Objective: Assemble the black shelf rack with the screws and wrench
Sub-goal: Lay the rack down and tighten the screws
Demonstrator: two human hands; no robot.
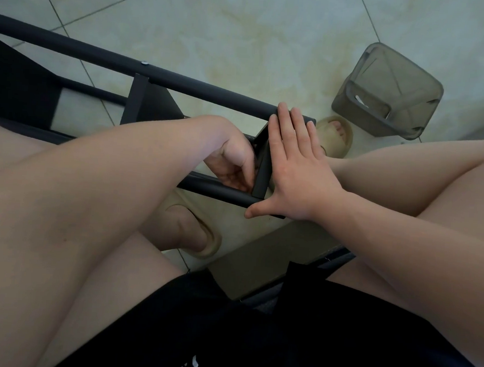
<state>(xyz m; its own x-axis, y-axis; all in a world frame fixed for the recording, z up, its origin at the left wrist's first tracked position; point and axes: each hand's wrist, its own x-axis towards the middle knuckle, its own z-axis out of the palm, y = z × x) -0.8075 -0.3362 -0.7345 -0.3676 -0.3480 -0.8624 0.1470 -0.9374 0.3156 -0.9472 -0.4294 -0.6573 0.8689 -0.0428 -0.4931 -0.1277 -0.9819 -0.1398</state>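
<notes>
Two hands work one corner of the black shelf rack, which lies on its side on the tiled floor betw. the seated person's knees, its long tubes running from upper left down toward the feet. Right hand: fully open, fingers straight and together, palm flat vs. the outer face of the end shelf panel, thumb splayed out below the end of the lower tube. Judged purpose is a brace, i.e. pushing the panel square against the tubes so holes line up and nothing shifts while the inner side is worked. Left hand: reaches in from the inner side, fingers curled, tips bunched at the panel/lower-tube joint. Looks like a pinch on sth small (screw? wrench?), but the tips are hidden by the panel edge, so cannot tell what, if anything, it has. One screw is already seated in the upper tube further along, so approx. mid-assembly, w/ this joint the step in hand. No wrench visible. Grey translucent container sits on the floor, well apart from the joint; prob. a parts bin, contents not legible. Beige slipper is just beside the rack end. Risk: panel slips if the flat palm lets up before the fastener bites.
</notes>
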